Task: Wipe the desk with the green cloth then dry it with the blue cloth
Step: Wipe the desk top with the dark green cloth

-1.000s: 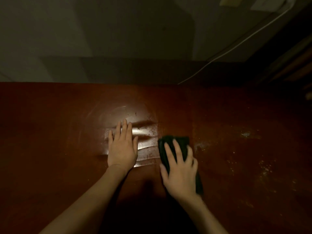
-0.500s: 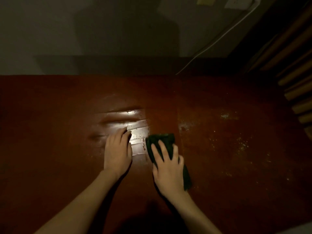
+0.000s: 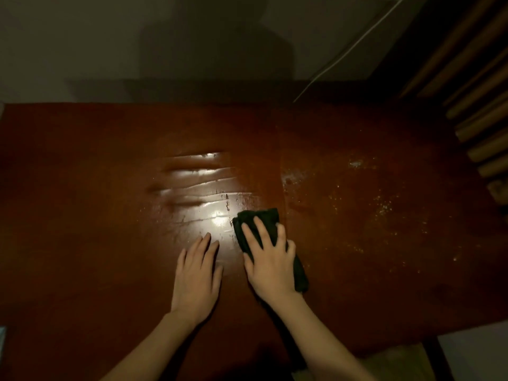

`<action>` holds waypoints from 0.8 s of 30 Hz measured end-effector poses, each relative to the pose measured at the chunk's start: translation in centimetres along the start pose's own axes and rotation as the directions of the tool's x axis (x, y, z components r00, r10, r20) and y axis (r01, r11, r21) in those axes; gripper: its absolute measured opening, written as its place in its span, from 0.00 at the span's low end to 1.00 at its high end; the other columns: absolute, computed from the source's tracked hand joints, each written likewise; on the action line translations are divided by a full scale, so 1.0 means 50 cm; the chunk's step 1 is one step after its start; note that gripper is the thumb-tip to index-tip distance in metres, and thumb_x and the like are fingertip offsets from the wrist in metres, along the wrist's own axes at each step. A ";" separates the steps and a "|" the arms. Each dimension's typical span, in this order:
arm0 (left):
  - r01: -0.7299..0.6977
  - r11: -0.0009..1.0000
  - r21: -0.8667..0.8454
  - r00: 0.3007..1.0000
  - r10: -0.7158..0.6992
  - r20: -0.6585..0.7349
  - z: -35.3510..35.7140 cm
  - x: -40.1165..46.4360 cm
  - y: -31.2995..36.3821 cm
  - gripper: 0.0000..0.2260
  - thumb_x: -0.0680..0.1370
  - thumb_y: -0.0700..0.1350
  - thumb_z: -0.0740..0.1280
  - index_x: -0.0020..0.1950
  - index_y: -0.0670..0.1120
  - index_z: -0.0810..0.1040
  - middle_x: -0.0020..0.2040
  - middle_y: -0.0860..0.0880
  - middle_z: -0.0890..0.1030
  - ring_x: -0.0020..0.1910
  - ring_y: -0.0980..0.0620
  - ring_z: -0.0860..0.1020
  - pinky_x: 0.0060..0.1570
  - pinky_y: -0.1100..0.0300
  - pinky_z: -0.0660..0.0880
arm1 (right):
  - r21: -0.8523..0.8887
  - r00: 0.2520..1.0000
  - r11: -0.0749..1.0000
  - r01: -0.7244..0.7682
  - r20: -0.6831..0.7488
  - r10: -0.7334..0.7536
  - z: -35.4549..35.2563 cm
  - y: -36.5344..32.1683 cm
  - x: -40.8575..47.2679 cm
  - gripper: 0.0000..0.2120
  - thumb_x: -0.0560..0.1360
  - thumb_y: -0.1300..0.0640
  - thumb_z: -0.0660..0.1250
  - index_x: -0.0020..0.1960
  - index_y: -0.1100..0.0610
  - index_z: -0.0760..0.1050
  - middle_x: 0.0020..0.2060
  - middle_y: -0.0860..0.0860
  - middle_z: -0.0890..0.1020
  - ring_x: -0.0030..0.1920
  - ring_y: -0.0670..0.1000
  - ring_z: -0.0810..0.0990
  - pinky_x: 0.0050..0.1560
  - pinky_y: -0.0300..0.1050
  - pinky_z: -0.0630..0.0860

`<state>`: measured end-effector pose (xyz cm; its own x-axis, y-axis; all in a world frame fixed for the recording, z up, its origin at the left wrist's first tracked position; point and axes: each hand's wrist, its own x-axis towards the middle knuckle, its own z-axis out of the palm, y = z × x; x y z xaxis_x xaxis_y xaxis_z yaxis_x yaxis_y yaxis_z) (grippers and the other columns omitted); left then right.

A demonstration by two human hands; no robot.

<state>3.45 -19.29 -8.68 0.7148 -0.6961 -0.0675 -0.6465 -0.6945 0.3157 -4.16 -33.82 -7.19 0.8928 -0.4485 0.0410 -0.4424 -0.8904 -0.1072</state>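
We see the right hand (image 3: 270,264) lying flat on the green cloth (image 3: 299,273), its fingers (image 3: 262,232) spread and straight, pressing the folded cloth onto the desk (image 3: 96,243). The cloth sits just right of the desk's centre; its far end shows past the fingertips toward 12 o'clock, and a strip runs out from under the palm toward 4 o'clock. At 9 o'clock from the cloth, just beside it, the left hand (image 3: 196,279) rests palm-down on bare wood, fingers straight and close together. Wet streaks (image 3: 198,177) gleam at 11 o'clock from the cloth; pale specks (image 3: 382,204) lie at 2 o'clock.
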 end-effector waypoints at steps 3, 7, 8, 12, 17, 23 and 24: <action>0.013 1.000 -0.007 1.000 -0.013 -0.011 0.007 -0.018 0.000 0.23 0.78 0.52 0.52 0.68 0.42 0.69 0.70 0.42 0.68 0.71 0.48 0.60 0.66 0.45 0.59 | 0.008 0.999 0.999 -0.039 -0.023 0.039 0.000 -0.014 -0.022 0.34 0.67 0.50 0.72 0.70 0.49 0.65 0.68 0.52 0.69 0.64 0.63 0.64 0.54 0.60 0.73; 0.026 0.995 -0.094 0.996 -0.035 -0.085 0.003 -0.035 0.006 0.21 0.78 0.48 0.52 0.67 0.41 0.70 0.68 0.41 0.70 0.69 0.46 0.63 0.68 0.47 0.57 | 0.037 0.994 0.993 0.110 0.012 -0.111 -0.001 -0.044 -0.138 0.35 0.67 0.50 0.71 0.71 0.47 0.63 0.70 0.50 0.68 0.66 0.63 0.64 0.54 0.60 0.73; 0.022 0.992 -0.124 0.994 -0.035 -0.107 0.002 -0.039 0.005 0.19 0.78 0.46 0.53 0.66 0.41 0.71 0.67 0.41 0.71 0.68 0.45 0.65 0.68 0.50 0.56 | 0.041 0.977 0.977 0.209 0.037 -0.211 -0.003 -0.037 -0.167 0.35 0.67 0.49 0.70 0.72 0.46 0.62 0.70 0.49 0.67 0.66 0.63 0.64 0.54 0.59 0.73; 0.077 0.970 -0.230 0.985 -0.109 -0.133 -0.014 -0.057 -0.016 0.14 0.76 0.33 0.62 0.60 0.40 0.77 0.61 0.42 0.76 0.63 0.43 0.70 0.67 0.50 0.61 | 0.016 0.869 0.873 0.488 0.087 -0.487 -0.015 0.058 -0.184 0.34 0.67 0.49 0.70 0.71 0.45 0.63 0.70 0.48 0.67 0.66 0.62 0.65 0.54 0.55 0.71; 0.175 0.965 -0.195 0.971 -0.201 -0.126 -0.035 -0.113 -0.066 0.14 0.76 0.34 0.62 0.61 0.40 0.77 0.63 0.43 0.75 0.65 0.45 0.68 0.67 0.49 0.63 | 0.058 0.998 0.997 0.055 0.008 -0.056 -0.012 0.048 -0.170 0.32 0.65 0.55 0.73 0.68 0.49 0.69 0.66 0.52 0.72 0.64 0.62 0.63 0.52 0.59 0.71; 0.168 0.968 -0.186 0.975 -0.191 -0.113 -0.027 -0.177 -0.039 0.18 0.78 0.36 0.61 0.68 0.42 0.70 0.70 0.43 0.69 0.70 0.46 0.63 0.69 0.54 0.54 | 0.081 0.969 0.969 0.234 0.055 -0.239 -0.008 -0.099 -0.238 0.38 0.59 0.53 0.76 0.68 0.47 0.69 0.66 0.50 0.72 0.63 0.65 0.69 0.50 0.61 0.73; 0.175 0.965 -0.193 0.974 -0.199 -0.110 -0.024 -0.181 -0.030 0.19 0.77 0.35 0.61 0.69 0.42 0.69 0.70 0.43 0.68 0.71 0.46 0.62 0.69 0.54 0.53 | 0.087 0.951 0.952 0.294 0.078 -0.301 -0.007 -0.120 -0.251 0.38 0.60 0.53 0.75 0.69 0.47 0.67 0.67 0.49 0.71 0.64 0.65 0.68 0.50 0.61 0.73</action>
<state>-1.72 -11.73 -7.44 0.8539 -0.5199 -0.0247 -0.4473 -0.7573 0.4759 -12.72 -22.86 -6.72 0.9883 -0.1526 -0.0059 -0.1513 -0.9727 -0.1760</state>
